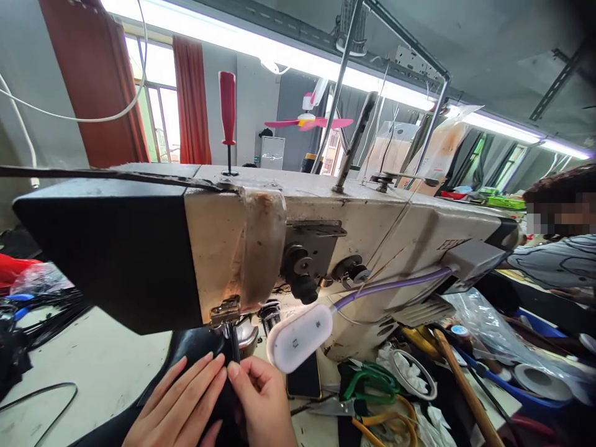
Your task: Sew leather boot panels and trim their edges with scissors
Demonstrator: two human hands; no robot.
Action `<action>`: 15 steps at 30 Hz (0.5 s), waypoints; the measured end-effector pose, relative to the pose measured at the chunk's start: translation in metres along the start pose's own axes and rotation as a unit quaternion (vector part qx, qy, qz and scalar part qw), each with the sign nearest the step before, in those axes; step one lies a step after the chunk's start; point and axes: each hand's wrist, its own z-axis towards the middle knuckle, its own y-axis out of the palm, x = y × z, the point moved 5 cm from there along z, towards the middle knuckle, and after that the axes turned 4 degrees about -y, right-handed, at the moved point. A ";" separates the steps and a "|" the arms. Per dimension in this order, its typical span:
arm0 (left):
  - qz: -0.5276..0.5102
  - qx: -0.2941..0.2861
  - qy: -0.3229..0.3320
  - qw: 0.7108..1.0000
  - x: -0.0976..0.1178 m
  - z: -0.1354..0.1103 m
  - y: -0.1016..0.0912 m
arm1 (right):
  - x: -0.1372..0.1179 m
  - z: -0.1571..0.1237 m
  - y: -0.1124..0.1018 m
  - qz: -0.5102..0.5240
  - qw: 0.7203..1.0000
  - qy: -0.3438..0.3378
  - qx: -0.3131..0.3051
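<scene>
Both hands work at the needle end of an old cream sewing machine [372, 230]. The black material [193, 351] lies on the counter [97, 360] under the presser foot [231, 335], running back toward the person. The left hand [181, 403] lies flat on it, grip released, fingertips just beside the foot. The right hand [263, 403] has its grip pinched on the material's edge, thumb and forefinger touching it right below the foot.

To the right of the machine, a shallow oval dish [431, 388] holds crumpled white scraps. Behind it, a clear plastic bag [488, 326] sags over things too blurred to tell. Green-handled scissors [372, 380] lie beside the dish, and a dark phone [305, 380] lies under the white lamp head [298, 338] on its purple gooseneck. A roll of white tape [542, 383] sits further right.

The raised lettering [451, 244] on the machine's arm is too smeared to read. A red-handled screwdriver [228, 108] stands upright on top of the machine. Another person [556, 257] sits at the far right.
</scene>
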 end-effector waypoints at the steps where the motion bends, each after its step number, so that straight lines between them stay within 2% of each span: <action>1: 0.002 0.004 0.004 1.000 -0.002 0.001 0.000 | 0.003 0.002 0.000 -0.003 1.000 0.002 0.012; 6: -0.029 0.030 0.004 0.999 -0.008 0.002 0.001 | 0.009 0.007 0.005 -0.016 0.999 0.005 0.034; 13: 0.010 0.001 0.037 0.999 -0.013 0.011 0.001 | -0.007 0.011 0.003 -0.026 0.999 0.013 -0.033; 15: 0.018 -0.008 0.036 0.999 -0.016 0.013 0.002 | -0.009 0.013 0.001 -0.039 0.999 0.001 -0.030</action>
